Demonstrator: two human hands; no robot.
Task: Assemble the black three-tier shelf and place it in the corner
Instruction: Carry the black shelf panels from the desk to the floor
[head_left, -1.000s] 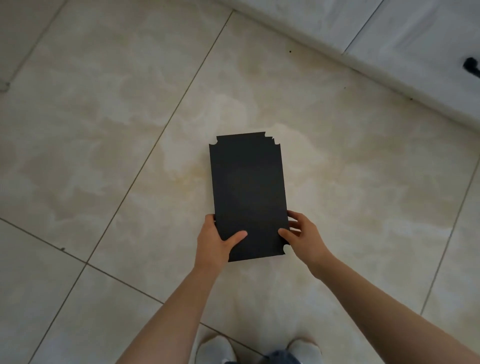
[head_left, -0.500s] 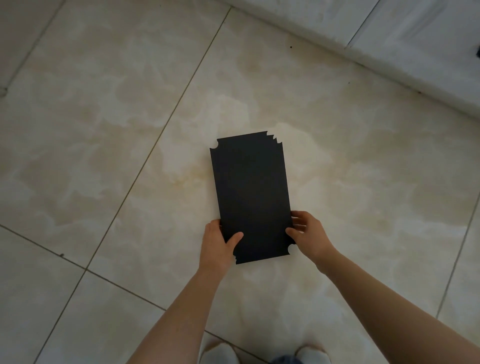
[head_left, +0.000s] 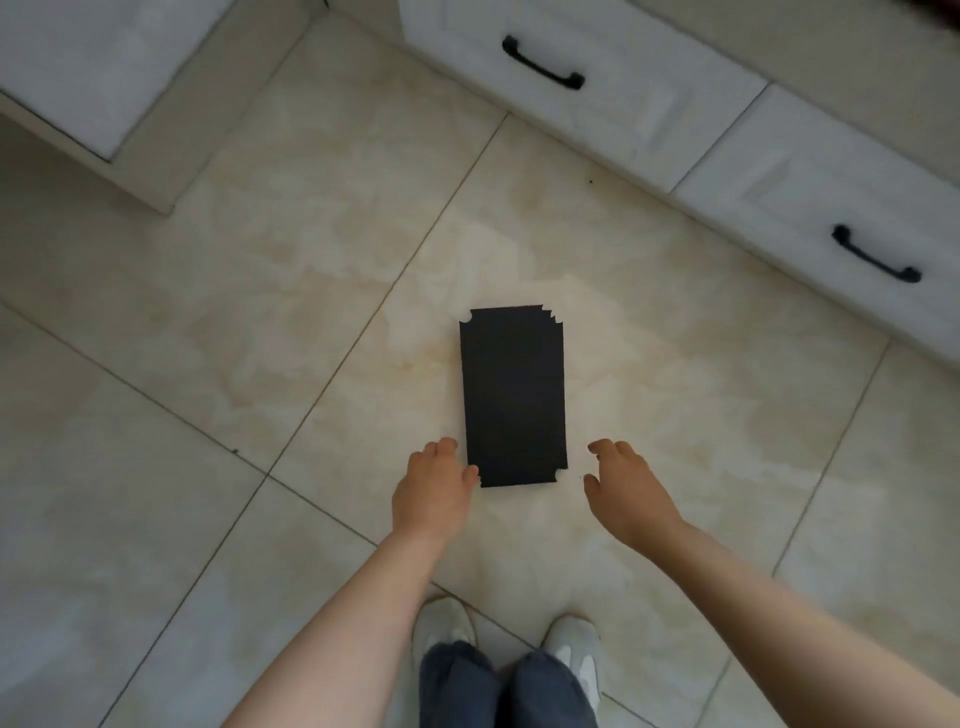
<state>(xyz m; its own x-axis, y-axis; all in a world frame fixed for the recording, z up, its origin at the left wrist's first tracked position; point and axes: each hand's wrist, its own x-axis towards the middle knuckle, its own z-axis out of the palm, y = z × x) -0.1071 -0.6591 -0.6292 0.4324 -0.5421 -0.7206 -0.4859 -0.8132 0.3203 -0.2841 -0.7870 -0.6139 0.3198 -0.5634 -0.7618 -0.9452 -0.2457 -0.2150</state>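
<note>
- Both of your hands let go of the black shelf panel (head_left: 511, 395) since half a second ago, when each gripped a near corner of it; the view also pulled back, so the drawers came into sight.
- You left the panel lying flat on the tiled floor (head_left: 260, 338), long side running away from you, in the middle of a large tile.
- Its corners were notched; the far right corner looked stepped, as if more than one sheet lay stacked.
- Your left hand (head_left: 434, 491) sat just beside the panel's near left corner, fingers (head_left: 447, 446) loosely bent and holding nothing; whether the thumb touched the edge I cannot tell.
- Your right hand (head_left: 626, 493) hung near the near right corner, clearly apart from it, fingers (head_left: 605, 447) relaxed and released.
- White drawers (head_left: 597, 104) with black handles (head_left: 543, 65) ran along the far right of the floor.
- Your pale shoes (head_left: 441, 626) and dark trousers (head_left: 498, 686) showed below the hands.
</note>
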